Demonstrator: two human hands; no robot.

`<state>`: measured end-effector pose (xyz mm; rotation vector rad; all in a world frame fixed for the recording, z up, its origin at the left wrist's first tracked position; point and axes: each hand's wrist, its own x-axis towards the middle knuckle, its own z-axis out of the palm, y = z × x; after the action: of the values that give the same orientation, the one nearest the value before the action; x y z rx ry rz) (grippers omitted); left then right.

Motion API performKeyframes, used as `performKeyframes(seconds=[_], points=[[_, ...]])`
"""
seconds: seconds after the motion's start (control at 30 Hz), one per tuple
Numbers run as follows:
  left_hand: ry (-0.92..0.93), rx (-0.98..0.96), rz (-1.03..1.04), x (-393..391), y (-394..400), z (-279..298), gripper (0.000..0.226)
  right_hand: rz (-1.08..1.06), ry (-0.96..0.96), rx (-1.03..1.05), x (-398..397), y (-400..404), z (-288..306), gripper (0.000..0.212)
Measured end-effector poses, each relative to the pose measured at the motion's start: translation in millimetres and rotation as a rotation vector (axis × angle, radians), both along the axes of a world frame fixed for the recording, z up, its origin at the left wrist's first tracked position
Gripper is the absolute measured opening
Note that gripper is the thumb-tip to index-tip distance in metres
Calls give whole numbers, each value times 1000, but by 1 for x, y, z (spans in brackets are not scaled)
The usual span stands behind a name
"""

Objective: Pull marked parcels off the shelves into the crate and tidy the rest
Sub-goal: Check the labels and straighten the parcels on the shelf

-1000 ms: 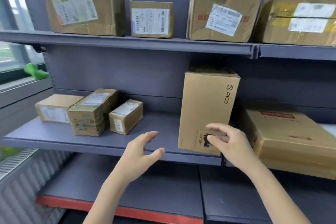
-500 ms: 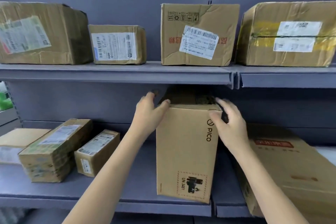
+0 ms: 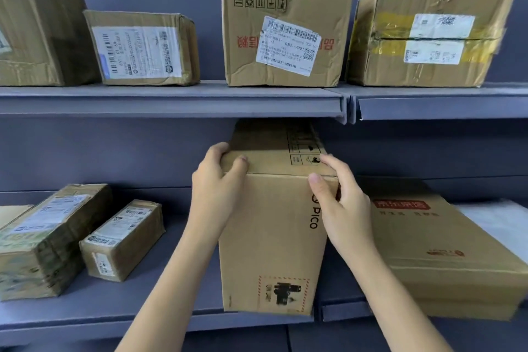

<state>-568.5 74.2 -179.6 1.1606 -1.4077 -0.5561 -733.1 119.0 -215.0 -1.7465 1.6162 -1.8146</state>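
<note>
A tall cardboard box marked PICO (image 3: 271, 240) stands upright on the middle shelf (image 3: 100, 311), its front at the shelf edge. My left hand (image 3: 217, 183) grips its top left corner, thumb on the front face and fingers over the top. My right hand (image 3: 340, 197) grips the top right corner the same way. Its top reaches just under the upper shelf (image 3: 171, 100). No crate is in view.
Left of the tall box lie a small labelled parcel (image 3: 123, 240) and a bigger taped one (image 3: 43, 240). A flat box with red print (image 3: 440, 246) lies at its right. Several labelled boxes (image 3: 285, 31) stand on the upper shelf.
Both hands rose from in front of the shelf to the tall box's top corners and closed on them. The camera moved closer and tilted up.
</note>
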Motion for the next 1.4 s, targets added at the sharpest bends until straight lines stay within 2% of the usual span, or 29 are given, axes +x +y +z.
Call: performKeyframes(seconds=[0.27,0.37,0.4,0.47,0.53,0.57,0.63,0.67,0.7,0.77,0.87,0.93,1.13,1.4], points=[[35,-28,-66,47,55,-11,42,39,-71,-69,44,64,-6,38],[98,0,-144,64,82,-24,46,144,-242,-105,49,90,-13,31],[147,29,-193,69,89,-28,49,184,-314,-86,48,97,-12,37],[244,107,-311,79,98,-36,64,288,-462,-6,41,108,-14,49],[321,185,-450,87,101,-41,76,410,-599,90,31,115,-13,38],[355,224,-522,90,102,-41,73,437,-624,169,26,113,-10,42],[388,312,-645,94,104,-37,69,418,-537,351,18,100,-5,64],[384,350,-683,95,105,-36,69,440,-426,408,14,97,-5,78],[368,382,-712,96,105,-35,71,452,-365,448,11,94,-7,81],[341,426,-739,95,100,-33,73,433,-358,463,11,86,-4,53],[414,454,-749,90,88,-29,48,448,-482,438,14,89,-4,55],[449,444,-751,89,83,-27,40,515,-489,417,19,94,-5,61],[459,339,-720,101,79,-33,73,581,-406,255,30,92,-8,62],[348,206,-709,113,79,-34,74,674,-277,112,38,86,-7,56]])
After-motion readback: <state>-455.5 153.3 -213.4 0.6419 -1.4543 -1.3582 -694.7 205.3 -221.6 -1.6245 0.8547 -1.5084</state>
